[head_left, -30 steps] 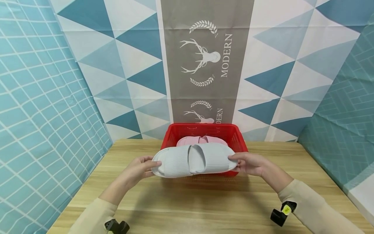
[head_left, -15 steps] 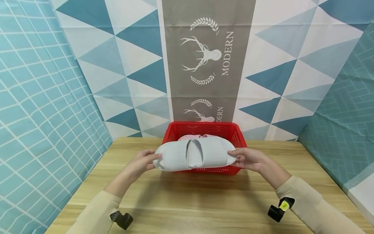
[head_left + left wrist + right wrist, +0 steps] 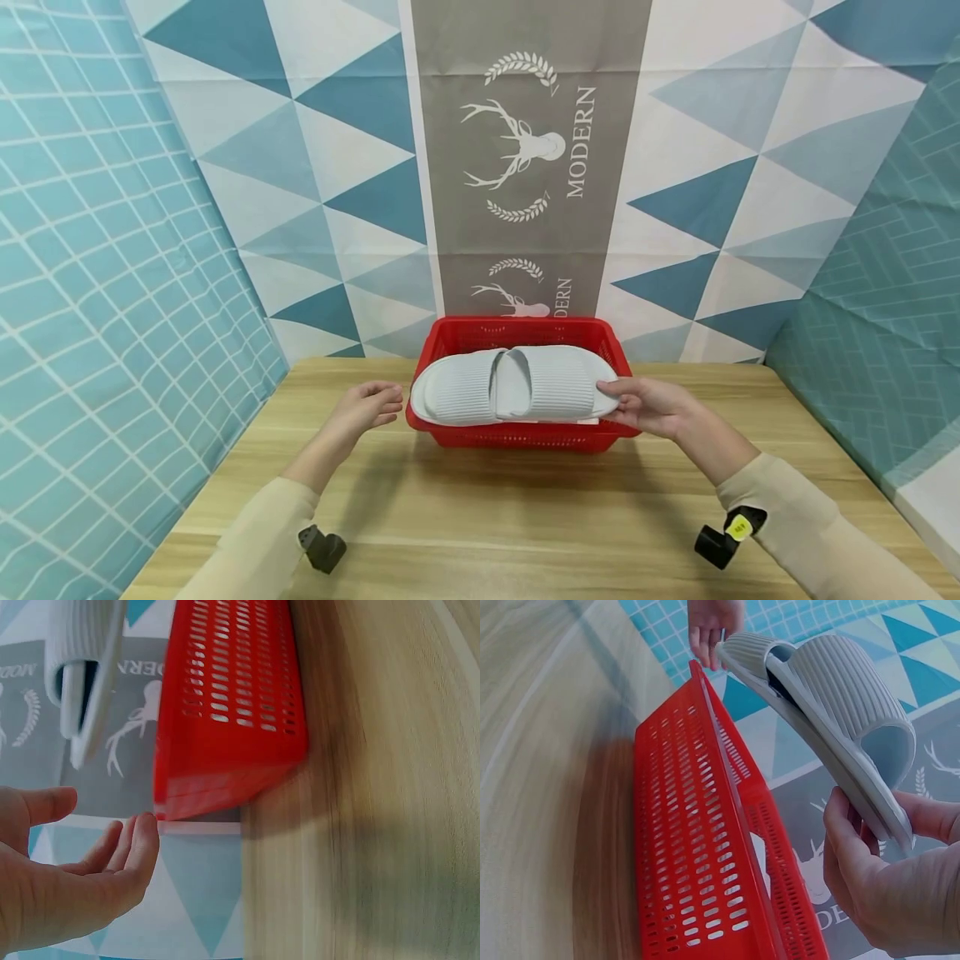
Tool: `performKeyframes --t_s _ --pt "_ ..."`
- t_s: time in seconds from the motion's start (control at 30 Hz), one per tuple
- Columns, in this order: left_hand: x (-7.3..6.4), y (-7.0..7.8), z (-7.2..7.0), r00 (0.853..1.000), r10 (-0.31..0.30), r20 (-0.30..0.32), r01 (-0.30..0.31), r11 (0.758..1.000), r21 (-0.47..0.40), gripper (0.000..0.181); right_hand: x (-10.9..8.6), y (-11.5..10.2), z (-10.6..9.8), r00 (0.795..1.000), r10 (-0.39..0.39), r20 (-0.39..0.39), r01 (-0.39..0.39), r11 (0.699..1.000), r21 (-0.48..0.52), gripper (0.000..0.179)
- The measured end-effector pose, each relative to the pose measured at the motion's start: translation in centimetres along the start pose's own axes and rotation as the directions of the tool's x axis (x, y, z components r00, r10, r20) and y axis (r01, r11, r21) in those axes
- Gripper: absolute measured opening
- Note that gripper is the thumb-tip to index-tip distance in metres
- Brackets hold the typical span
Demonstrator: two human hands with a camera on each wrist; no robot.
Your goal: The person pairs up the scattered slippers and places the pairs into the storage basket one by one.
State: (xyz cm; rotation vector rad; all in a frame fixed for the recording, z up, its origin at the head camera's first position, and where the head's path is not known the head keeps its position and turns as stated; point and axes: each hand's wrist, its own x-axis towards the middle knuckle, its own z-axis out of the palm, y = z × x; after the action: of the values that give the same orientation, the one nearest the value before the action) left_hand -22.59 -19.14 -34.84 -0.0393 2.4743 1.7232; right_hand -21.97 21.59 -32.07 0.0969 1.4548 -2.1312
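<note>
A pair of pale grey ribbed slide slippers [image 3: 457,387], fitted together end to end, hangs level above the red plastic basket [image 3: 517,435]. My right hand [image 3: 654,408] pinches their right end between thumb and fingers; the right wrist view shows the slippers [image 3: 832,712] tilting up past the basket's rim. To the left of the basket, my left hand [image 3: 365,408] holds nothing, its fingers loosely bent and apart from the slippers. The left wrist view has a gap between that hand [image 3: 82,877] and the slippers' near end [image 3: 94,682]. Most of the basket's inside is hidden under the slippers.
The basket stands at the back of a wooden table [image 3: 480,533], close to a patterned wall cloth [image 3: 525,167]. Blue tiled sheeting [image 3: 97,275] borders the left side, and a teal panel [image 3: 862,317] the right. Something pale [image 3: 760,859] shows inside the basket.
My left hand has let go of the slippers' left end and drawn back slightly. The slippers have moved up and a little right over the basket, covering the pink slippers seen earlier.
</note>
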Motion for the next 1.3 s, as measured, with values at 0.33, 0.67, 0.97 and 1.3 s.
performKeyframes --t_s 0.33,0.67,0.97,1.3 --pt "2.3 -0.4 0.8 0.999 -0.048 -0.004 0.048 0.999 0.016 0.049 -0.2 -0.8 -0.8 1.000 -0.028 0.013 0.028 1.000 -0.008 0.045" --pt "3.9 -0.5 0.9 0.995 -0.098 0.011 0.098 0.995 -0.012 0.051 0.0 -1.5 -1.5 0.999 -0.027 0.031 0.027 1.000 -0.006 0.043" --pt "5.3 -0.4 1.3 0.988 -0.153 -0.017 0.154 0.988 0.023 0.052 0.3 -2.0 -1.5 0.999 -0.042 0.026 0.043 0.999 -0.018 0.036" --pt "5.8 -0.7 1.8 0.985 -0.146 -0.087 0.150 0.988 0.040 0.040 0.9 -3.2 -1.2 0.999 -0.022 -0.026 0.023 1.000 0.017 0.044"
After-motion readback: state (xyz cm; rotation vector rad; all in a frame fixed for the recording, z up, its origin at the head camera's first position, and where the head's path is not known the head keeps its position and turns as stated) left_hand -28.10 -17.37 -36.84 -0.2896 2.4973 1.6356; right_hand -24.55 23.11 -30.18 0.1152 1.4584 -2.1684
